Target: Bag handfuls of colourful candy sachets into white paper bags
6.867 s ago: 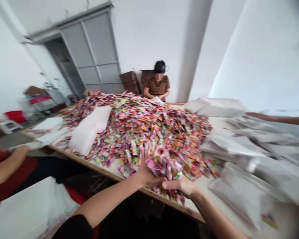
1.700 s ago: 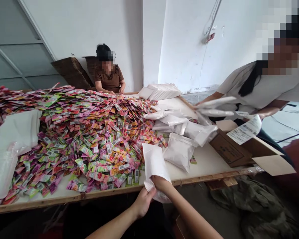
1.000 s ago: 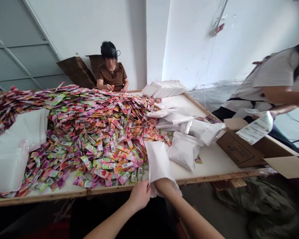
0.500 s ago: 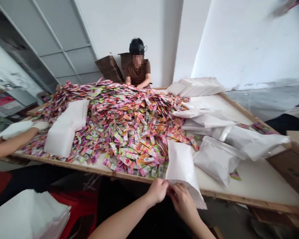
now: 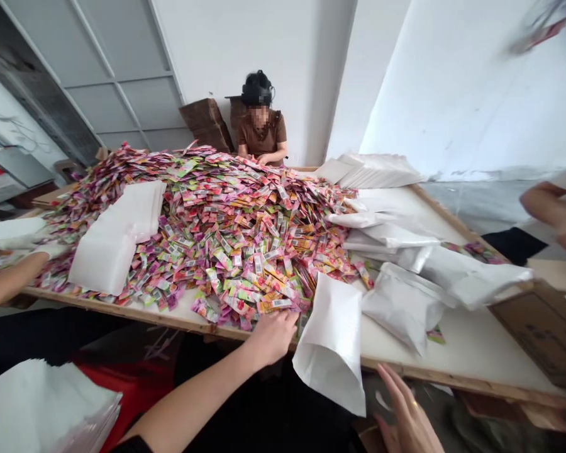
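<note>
My left hand (image 5: pixel 276 338) is at the table's near edge, its fingers curled at the front of a heap of small colourful printed sachets (image 5: pixel 259 251). What those fingers hold, if anything, is hidden. Just right of it, a white mailer bag (image 5: pixel 332 327) lies over the edge with its mouth gaping toward me. My right hand (image 5: pixel 408 412) is apart from the bag, below and to its right. Its fingers are stretched out and it holds nothing; a ring shows on one finger. A small pale scrap (image 5: pixel 382 400) is beside its fingers.
Filled white bags (image 5: pixel 403 308) lie to the right, with a stack of flat bags (image 5: pixel 372 171) behind. More white bags (image 5: pixel 106 258) rest on the heap's left. A cardboard box (image 5: pixel 542 327) stands right. One person (image 5: pixel 263 135) sits opposite; gloved hands (image 5: pixel 33 242) work at left.
Both hands have parted from the white bag's mouth, which now gapes. My left hand has moved up and left to the sachets; my right hand has gone down and right, its fingers now spread.
</note>
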Motion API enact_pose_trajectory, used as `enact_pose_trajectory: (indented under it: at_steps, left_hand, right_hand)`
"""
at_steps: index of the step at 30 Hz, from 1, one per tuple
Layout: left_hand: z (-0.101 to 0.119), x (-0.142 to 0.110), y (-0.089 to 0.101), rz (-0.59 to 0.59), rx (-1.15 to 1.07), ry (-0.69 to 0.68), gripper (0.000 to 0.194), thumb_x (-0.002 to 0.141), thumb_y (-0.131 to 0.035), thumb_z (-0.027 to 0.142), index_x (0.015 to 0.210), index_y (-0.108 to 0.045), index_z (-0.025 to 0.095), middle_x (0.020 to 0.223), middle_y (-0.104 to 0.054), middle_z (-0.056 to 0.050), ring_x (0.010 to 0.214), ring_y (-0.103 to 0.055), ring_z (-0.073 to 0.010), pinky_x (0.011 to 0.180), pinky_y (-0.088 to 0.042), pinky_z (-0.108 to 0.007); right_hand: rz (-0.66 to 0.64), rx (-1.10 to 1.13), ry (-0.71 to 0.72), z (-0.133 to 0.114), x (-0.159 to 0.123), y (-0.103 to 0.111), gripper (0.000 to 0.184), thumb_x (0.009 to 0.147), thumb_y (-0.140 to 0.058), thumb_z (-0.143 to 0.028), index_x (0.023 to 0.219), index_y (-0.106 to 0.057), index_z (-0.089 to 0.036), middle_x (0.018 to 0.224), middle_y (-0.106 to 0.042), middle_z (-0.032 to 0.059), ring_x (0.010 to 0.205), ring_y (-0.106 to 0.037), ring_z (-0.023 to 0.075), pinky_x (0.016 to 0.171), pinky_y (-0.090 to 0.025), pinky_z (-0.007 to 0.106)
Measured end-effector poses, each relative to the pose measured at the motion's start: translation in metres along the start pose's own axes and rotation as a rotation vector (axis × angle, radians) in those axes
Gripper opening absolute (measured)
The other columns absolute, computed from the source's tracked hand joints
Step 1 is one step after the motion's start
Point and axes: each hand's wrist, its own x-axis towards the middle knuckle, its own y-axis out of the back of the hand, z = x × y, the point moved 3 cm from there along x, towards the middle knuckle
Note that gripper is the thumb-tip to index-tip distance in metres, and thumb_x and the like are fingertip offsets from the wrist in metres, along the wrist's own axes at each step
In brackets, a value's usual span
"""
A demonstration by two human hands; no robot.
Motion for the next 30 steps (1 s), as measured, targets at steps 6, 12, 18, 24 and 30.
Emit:
enact_pose_trajectory:
  at_steps: [6,12,18,24,30]
  left_hand:
    - [-0.014,0.012,-0.036,0.081,0.174,-0.806,0.043,0.089,-0.03,0.015,0.131,-0.039,0.023,0.138,-0.039,-0.004,0.129,-0.032,-0.0189,0.107,-0.023,-0.038]
    - [-0.019,0.015,-0.056,0.054,-0.294,-0.401,0.034,0.091,-0.031,0.031,0.1,-0.061,0.019,0.096,-0.067,-0.005,0.088,-0.061,-0.0154,0.079,-0.043,-0.026]
    - [-0.017,0.052,-0.05,0.151,-0.62,0.379,0.036,0.076,-0.054,0.049,0.088,-0.056,0.015,0.069,-0.06,-0.003,0.064,-0.056,-0.0157,0.058,-0.037,-0.024]
    - [-0.015,0.05,-0.06,-0.195,-1.389,0.557,0.046,0.062,-0.067,0.052,0.084,-0.058,0.013,0.076,-0.06,-0.004,0.063,-0.055,-0.0133,0.058,-0.04,-0.024]
    - [-0.005,0.021,-0.023,-0.071,-1.658,0.566,0.047,0.064,-0.068,0.048,0.099,-0.056,0.018,0.083,-0.06,0.0,0.052,-0.047,-0.0043,0.047,-0.033,-0.017]
  right_hand:
    - [-0.078,-0.311,0.636,-0.036,0.033,-0.016,0.063,0.073,-0.04,-0.005,0.133,-0.039,-0.025,0.133,-0.044,0.0054,0.124,-0.037,0.0288,0.096,-0.04,0.048]
    - [-0.002,0.042,0.03,-0.018,0.046,-0.009,0.033,0.089,-0.035,-0.028,0.094,-0.065,-0.016,0.085,-0.068,0.0077,0.077,-0.063,0.019,0.068,-0.05,0.027]
    - [-0.171,0.448,-0.753,0.002,0.098,-0.008,0.043,0.072,-0.058,-0.049,0.093,-0.06,-0.011,0.056,-0.056,0.0016,0.05,-0.051,0.015,0.046,-0.039,0.024]
    - [-0.558,1.183,-0.828,-0.016,0.097,-0.013,0.044,0.059,-0.073,-0.046,0.082,-0.062,-0.011,0.071,-0.063,0.0053,0.06,-0.055,0.012,0.055,-0.043,0.022]
    - [-0.267,1.064,-0.472,-0.03,0.164,0.051,0.039,0.057,-0.076,-0.041,0.082,-0.063,-0.013,0.077,-0.066,0.005,0.063,-0.058,0.0131,0.057,-0.045,0.022]
